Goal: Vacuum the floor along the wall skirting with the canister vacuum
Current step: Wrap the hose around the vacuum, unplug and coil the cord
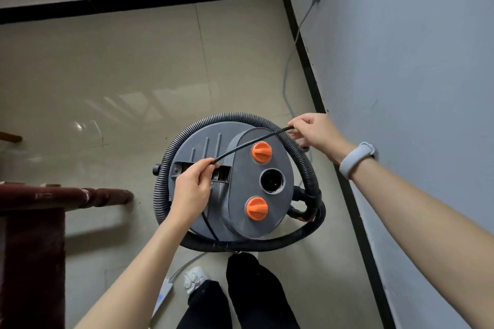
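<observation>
The canister vacuum [230, 181] stands on the floor [107, 75] near the black skirting [307, 61] at 3 o'clock, hose [165, 163] coiled round it, while left hand [191, 187] and right hand [318, 132] each pinch its black cord [246, 143], seemingly unwinding it; plugging in likely comes next.

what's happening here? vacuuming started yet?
Not yet. A person stands over the vacuum, its hose coiled round the body. Both hands pinch a thin black cord stretched across the lid: left hand near the handle slot, right hand by the skirting. A grey cable runs up to a wall plug.
</observation>
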Demonstrator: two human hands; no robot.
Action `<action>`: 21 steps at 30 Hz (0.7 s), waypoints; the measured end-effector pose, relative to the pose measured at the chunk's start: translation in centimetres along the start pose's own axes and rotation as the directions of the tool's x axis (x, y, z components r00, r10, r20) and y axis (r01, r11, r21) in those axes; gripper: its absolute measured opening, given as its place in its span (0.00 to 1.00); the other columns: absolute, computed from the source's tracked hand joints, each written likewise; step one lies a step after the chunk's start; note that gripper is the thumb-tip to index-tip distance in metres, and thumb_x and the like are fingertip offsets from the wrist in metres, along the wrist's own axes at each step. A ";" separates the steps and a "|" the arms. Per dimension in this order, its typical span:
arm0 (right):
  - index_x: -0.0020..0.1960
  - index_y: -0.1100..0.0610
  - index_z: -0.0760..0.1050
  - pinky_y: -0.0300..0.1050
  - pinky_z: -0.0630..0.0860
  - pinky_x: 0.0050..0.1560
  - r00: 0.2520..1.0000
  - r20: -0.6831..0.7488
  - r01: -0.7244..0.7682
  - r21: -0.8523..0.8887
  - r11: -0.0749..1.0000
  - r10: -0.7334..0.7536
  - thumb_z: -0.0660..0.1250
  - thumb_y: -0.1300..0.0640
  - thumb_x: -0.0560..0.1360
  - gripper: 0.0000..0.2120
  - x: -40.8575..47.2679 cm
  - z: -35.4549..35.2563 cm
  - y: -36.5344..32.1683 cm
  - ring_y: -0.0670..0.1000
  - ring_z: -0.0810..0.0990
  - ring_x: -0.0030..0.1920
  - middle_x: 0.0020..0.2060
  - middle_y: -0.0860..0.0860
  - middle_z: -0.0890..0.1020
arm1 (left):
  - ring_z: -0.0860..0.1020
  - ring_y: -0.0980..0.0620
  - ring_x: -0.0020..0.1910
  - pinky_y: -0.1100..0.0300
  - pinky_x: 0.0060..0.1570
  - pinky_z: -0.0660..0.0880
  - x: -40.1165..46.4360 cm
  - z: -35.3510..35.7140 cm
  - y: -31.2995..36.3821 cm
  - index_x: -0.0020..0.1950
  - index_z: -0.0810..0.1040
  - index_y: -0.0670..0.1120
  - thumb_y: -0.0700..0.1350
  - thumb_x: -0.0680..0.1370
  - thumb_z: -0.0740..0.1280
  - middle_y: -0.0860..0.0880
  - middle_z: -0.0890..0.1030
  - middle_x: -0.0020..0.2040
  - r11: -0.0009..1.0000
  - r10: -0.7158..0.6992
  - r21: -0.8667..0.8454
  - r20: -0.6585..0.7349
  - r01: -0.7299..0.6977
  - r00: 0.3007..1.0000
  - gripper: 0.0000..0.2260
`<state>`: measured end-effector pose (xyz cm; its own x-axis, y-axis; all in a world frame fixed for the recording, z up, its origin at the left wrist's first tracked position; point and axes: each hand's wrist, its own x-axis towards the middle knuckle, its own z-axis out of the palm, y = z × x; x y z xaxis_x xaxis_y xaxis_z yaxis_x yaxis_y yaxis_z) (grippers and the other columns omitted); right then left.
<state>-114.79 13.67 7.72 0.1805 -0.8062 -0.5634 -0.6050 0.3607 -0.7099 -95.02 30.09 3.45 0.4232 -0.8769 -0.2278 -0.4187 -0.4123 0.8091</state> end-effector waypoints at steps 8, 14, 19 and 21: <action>0.39 0.49 0.75 0.44 0.74 0.46 0.994 0.097 0.095 -0.621 0.778 -0.044 0.63 0.53 0.77 0.08 -0.3 -0.2 3.7 0.49 0.80 0.47 0.30 0.43 0.81 | 0.77 0.50 0.45 0.62 0.51 0.70 0.8 0.7 -1.1 0.57 0.80 0.38 0.38 0.79 0.63 0.45 0.82 0.47 0.998 -0.019 0.059 0.015 0.018 1.000 0.10; 0.53 0.51 0.81 0.43 0.68 0.43 0.993 -0.001 0.096 -0.574 0.813 -0.118 0.61 0.52 0.79 0.10 1.5 1.1 4.3 0.55 0.78 0.52 0.46 0.50 0.83 | 0.77 0.48 0.43 0.64 0.46 0.68 2.4 2.0 -1.1 0.56 0.81 0.39 0.39 0.79 0.63 0.46 0.79 0.42 0.995 -0.063 0.076 -0.028 0.065 0.998 0.09; 0.55 0.49 0.81 0.47 0.70 0.48 0.968 0.009 0.191 -0.673 0.714 -0.250 0.59 0.49 0.80 0.12 5.6 4.1 2.5 0.58 0.75 0.57 0.52 0.56 0.77 | 0.78 0.47 0.46 0.67 0.47 0.66 4.5 1.7 -2.9 0.57 0.80 0.39 0.39 0.79 0.63 0.43 0.82 0.48 0.981 -0.156 0.086 -0.166 0.172 0.974 0.10; 0.58 0.50 0.80 0.46 0.70 0.50 0.970 0.013 0.185 -0.682 0.707 -0.241 0.59 0.50 0.80 0.13 7.1 5.6 1.9 0.59 0.73 0.59 0.55 0.58 0.75 | 0.79 0.45 0.49 0.66 0.48 0.66 5.2 1.2 -3.7 0.56 0.81 0.39 0.40 0.79 0.63 0.42 0.83 0.48 0.975 -0.162 0.121 -0.196 0.188 0.967 0.10</action>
<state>-110.35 11.28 0.04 0.3307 -0.8634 -0.3810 -0.9238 -0.2137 -0.3176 -92.24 26.70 -1.35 0.6343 -0.7331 -0.2453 -0.4259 -0.5962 0.6805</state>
